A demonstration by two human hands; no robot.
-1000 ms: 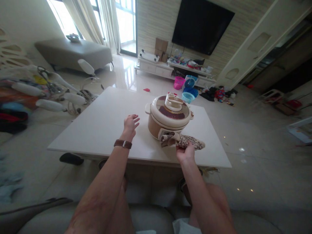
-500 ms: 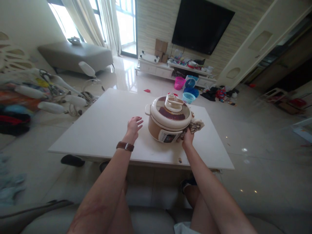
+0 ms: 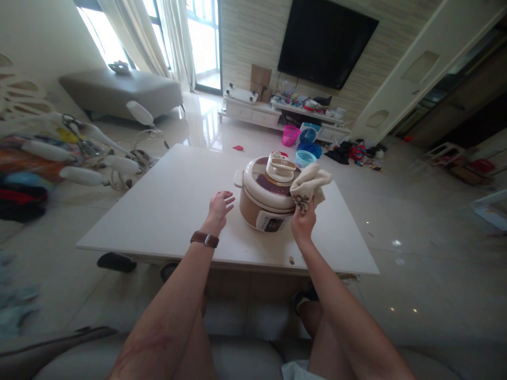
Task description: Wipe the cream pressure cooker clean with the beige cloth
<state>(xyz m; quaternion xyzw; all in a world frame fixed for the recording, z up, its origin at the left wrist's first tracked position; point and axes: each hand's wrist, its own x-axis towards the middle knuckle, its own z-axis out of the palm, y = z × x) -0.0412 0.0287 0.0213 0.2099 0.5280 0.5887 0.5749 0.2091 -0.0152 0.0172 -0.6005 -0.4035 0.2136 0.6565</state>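
A beige and brown electric pressure cooker (image 3: 253,208) stands on the white table (image 3: 178,184), its lid on and its control panel facing me. My right hand (image 3: 304,220) grips a cream cloth with a brown pattern (image 3: 311,184), raised at the cooker's right side and covering part of the lid's edge. To the left of the cooker, my left hand (image 3: 219,210) hovers above the table with its fingers apart and nothing in them. A brown-strapped watch (image 3: 205,239) is on my left wrist.
A tiny object (image 3: 292,260) lies close to the table's front edge. Beyond the table stand a light blue basket (image 3: 306,159), a pink basket (image 3: 291,135) and a low TV cabinet (image 3: 253,115). A white multi-armed lamp (image 3: 83,176) is at the left.
My right hand has lifted the cloth from the cooker's right side up beside the lid, where it now hangs looser and shows more. My left hand has barely moved.
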